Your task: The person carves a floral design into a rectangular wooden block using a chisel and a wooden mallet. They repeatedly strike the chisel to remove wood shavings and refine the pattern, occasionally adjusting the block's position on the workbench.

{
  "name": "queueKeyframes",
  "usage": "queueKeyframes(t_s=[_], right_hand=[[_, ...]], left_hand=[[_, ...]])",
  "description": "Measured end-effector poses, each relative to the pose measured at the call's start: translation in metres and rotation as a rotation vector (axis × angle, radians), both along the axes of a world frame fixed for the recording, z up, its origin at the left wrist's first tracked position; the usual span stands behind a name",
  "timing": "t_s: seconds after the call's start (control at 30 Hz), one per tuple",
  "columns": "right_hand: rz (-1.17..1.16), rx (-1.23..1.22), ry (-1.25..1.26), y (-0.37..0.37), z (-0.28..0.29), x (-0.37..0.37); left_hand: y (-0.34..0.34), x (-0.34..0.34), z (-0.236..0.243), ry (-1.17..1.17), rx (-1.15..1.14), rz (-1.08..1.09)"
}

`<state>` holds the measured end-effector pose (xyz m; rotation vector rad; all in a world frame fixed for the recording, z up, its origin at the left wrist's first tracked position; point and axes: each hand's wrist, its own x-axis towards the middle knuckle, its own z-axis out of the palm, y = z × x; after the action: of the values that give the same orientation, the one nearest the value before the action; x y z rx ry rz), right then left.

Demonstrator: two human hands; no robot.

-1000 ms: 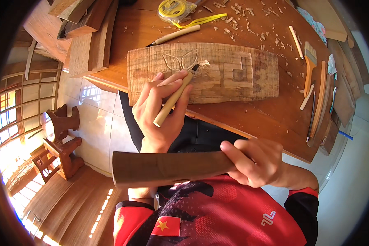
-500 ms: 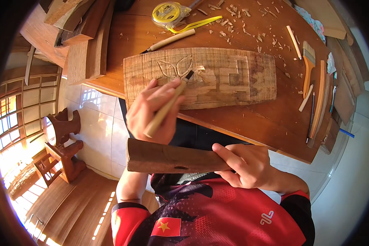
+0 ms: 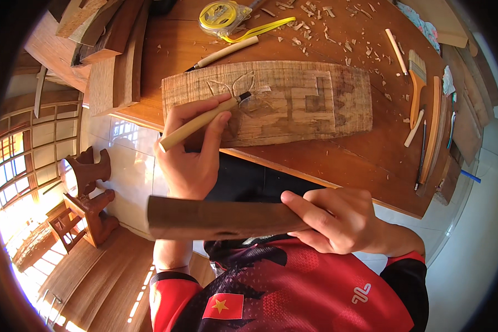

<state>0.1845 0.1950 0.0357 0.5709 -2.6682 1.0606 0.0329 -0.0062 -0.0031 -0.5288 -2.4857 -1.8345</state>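
Note:
My left hand grips a wooden-handled chisel, its dark tip resting on the butterfly outline cut into a pale wooden board. The board lies flat on the brown table near its front edge. My right hand holds a dark wooden mallet bar level, in front of my chest and below the chisel handle, not touching it.
A yellow tape measure and a second chisel lie behind the board among wood chips. A brush, sticks and thin tools lie at the table's right end. Stacked planks sit at the left. A carved wooden stand is on the floor.
The chisel has tipped from steep to nearly flat, its tip now on the butterfly carving. The mallet has dropped slightly and stays level in my right hand.

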Motion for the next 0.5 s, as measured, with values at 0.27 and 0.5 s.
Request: queueKeyframes(t_s=[0.27, 0.5], right_hand=[[-0.09, 0.194, 0.092, -0.004, 0.018, -0.024], [-0.1, 0.18, 0.101, -0.011, 0.006, -0.021]], left_hand=[[0.001, 0.002, 0.001, -0.116, -0.005, 0.016], [0.003, -0.005, -0.009, 0.059, 0.009, 0.021]])
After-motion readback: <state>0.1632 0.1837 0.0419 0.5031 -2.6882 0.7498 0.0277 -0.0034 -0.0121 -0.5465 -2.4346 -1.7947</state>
